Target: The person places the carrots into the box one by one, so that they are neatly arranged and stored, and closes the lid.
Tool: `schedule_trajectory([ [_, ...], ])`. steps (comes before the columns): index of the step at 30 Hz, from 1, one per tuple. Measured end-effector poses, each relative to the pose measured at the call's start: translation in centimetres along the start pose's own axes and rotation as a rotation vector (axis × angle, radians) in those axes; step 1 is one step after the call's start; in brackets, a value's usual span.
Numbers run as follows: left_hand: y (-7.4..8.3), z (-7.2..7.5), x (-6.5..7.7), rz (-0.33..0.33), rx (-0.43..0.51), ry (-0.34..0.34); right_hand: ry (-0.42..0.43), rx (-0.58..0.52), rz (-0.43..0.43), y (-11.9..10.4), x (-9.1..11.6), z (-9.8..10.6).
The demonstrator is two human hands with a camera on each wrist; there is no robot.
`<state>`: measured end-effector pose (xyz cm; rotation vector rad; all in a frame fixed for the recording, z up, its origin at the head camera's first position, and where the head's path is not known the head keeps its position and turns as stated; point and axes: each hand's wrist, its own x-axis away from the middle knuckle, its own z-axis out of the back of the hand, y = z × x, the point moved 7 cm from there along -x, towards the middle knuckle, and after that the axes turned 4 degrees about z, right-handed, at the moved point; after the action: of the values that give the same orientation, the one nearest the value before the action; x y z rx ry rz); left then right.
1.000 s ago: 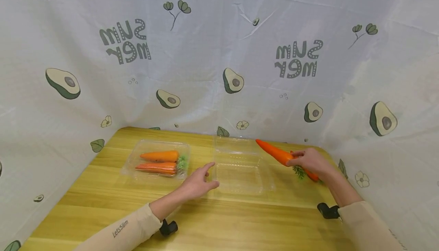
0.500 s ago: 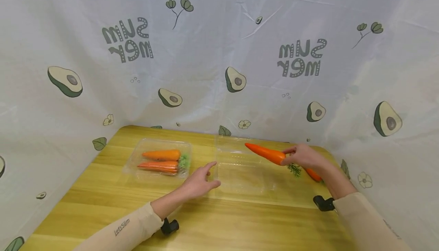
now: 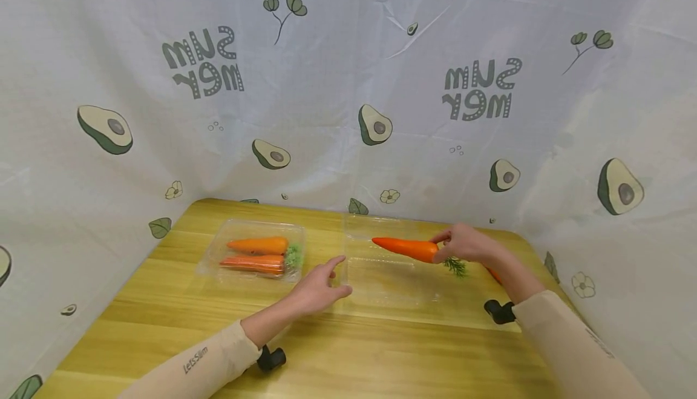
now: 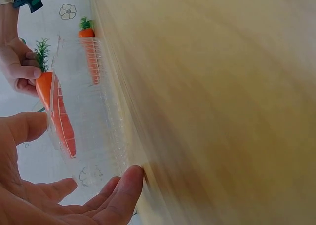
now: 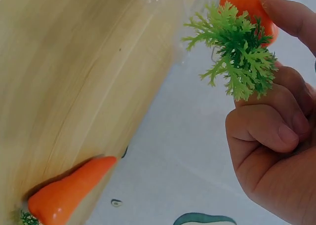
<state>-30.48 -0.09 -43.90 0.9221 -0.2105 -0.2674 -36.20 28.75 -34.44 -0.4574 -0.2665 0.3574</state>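
Observation:
My right hand (image 3: 463, 244) pinches an orange carrot (image 3: 405, 247) near its leafy end. The carrot's tip points left, and it hangs over the open clear plastic box (image 3: 381, 296). Green leaves (image 5: 237, 50) stick out below the fingers in the right wrist view. My left hand (image 3: 318, 290) is at the box's left side, fingers extended and thumb apart, fingertips right at the wall. In the left wrist view the held carrot (image 4: 45, 89) shows partly through the clear plastic. A second carrot (image 5: 74, 190) lies on the table to the right, mostly hidden by my right arm in the head view.
Another clear box (image 3: 218, 272) at the left, lid down, holds carrots (image 3: 256, 245) and some green leaves. The wooden table (image 3: 337, 350) ends at a white cloth (image 3: 316, 84) with avocado prints, which rises at the back and both sides.
My right hand has carried the carrot leftward, from the right of the open box to over it. The carrot has turned more level. My left hand has stayed at the box.

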Motion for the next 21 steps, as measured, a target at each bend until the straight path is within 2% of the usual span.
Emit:
schedule_trajectory([
  [11, 0.1, 0.0, 0.0, -0.011, 0.004, 0.001, -0.047, 0.005, 0.04, -1.4, -1.7, -1.1],
  [21, 0.2, 0.1, 0.3, -0.001, -0.005, 0.002, -0.053, 0.093, 0.096, -2.6, -3.4, -2.1],
])
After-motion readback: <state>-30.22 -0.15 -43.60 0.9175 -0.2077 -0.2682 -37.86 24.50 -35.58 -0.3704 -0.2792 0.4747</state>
